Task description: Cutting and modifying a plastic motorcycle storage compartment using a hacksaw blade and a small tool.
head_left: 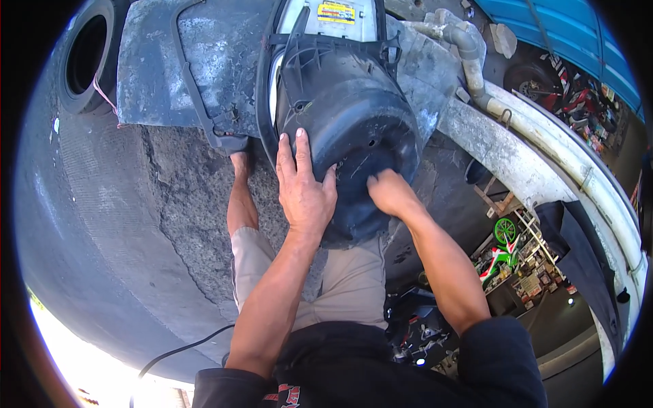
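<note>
A large black moulded plastic part [354, 95] with a rounded hollow end lies in front of me, its near end close to my lap. My left hand [304, 187] rests on its left side near the rim, fingers stretched out and holding nothing. At the hollow on the right, my right hand [393, 194] is curled closed and slightly blurred. What it holds, if anything, is hidden. A pale panel with a yellow label [337, 13] shows at the part's far end.
A worn grey slab [153, 75] lies to the left under a dark strap-like strip [190, 81]. A tyre [88, 54] stands at the far left. Grey pipes [469, 54] run along a low wall at right. Beyond it are a green wheel [505, 231] and a blue sheet [578, 34].
</note>
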The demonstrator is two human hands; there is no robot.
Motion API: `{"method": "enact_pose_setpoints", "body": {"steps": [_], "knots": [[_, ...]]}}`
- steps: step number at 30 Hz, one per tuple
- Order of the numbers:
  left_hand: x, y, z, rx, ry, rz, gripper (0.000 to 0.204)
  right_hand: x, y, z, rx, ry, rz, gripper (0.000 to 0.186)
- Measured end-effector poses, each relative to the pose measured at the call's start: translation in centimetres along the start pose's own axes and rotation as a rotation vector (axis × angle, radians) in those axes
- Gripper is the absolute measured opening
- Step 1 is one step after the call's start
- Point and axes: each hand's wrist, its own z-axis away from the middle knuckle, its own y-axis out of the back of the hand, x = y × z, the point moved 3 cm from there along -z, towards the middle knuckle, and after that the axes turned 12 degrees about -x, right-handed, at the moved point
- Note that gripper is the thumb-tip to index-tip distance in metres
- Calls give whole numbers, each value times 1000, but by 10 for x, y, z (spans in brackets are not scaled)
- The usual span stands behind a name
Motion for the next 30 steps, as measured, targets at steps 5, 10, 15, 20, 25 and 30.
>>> {"method": "enact_pose_setpoints", "body": {"steps": [5, 10, 15, 20, 25, 30], "knots": [[-5, 6, 1, 28, 0, -32, 87, 11, -14, 24, 21, 20, -67, 46], [-2, 1, 4, 31, 14, -29, 87, 13, -12, 11, 60, 6, -63, 45], [-4, 4, 4, -8, 18, -21, 86, 9, -14, 22, 3, 8, -30, 46], [-9, 3, 5, 48, -5, -35, 87, 13, -17, 25, 35, 9, -43, 47], [-1, -2, 2, 28, -6, -15, 89, 20, -20, 2, 42, 18, -47, 47], [-4, 2, -2, 60, -17, -41, 88, 9, -12, 22, -15, 1, -70, 45]]}}
